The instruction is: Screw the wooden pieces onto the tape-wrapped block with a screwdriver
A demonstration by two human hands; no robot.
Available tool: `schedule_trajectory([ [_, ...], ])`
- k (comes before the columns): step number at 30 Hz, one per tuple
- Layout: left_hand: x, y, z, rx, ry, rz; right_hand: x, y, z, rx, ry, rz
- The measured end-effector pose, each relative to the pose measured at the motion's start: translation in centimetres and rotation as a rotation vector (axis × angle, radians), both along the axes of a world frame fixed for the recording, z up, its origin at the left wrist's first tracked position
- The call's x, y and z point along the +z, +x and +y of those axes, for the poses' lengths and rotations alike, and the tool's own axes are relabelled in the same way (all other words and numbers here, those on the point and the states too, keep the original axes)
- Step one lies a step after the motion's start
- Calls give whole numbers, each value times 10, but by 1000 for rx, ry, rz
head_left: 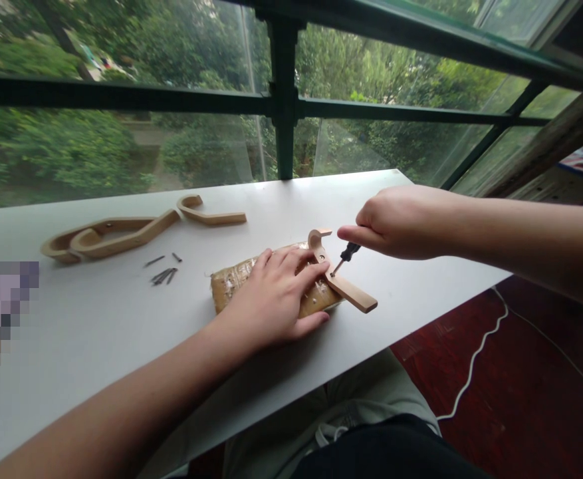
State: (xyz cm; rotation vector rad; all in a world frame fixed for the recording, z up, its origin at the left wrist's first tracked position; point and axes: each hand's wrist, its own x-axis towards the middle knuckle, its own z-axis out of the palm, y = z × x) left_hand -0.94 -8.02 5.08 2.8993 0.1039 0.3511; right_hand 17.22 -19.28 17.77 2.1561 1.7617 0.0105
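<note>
My left hand (277, 296) lies flat, fingers spread, on a tan block wrapped in clear tape (231, 285) and presses a curved wooden piece (348, 293) against it. My right hand (399, 223) is closed around a small black-handled screwdriver (345, 255), whose tip meets the wooden piece near its bend. The hooked end of the wooden piece (316, 238) sticks up just beyond my left fingertips.
The white table (96, 326) runs along a large window. At the far left lie two curved wooden pieces joined together (106, 238) and a separate curved piece (206, 213). Several dark screws (164, 271) lie loose between them and the block. A white cable (475, 362) trails on the red floor.
</note>
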Motion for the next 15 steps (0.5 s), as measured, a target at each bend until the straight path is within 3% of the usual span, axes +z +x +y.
schedule_trajectory([
  [7,0,0,0,0,2,5,-1,1,-9,49,29,-22],
  [15,0,0,0,-1,-9,1,1,1,-12,228,3,122],
])
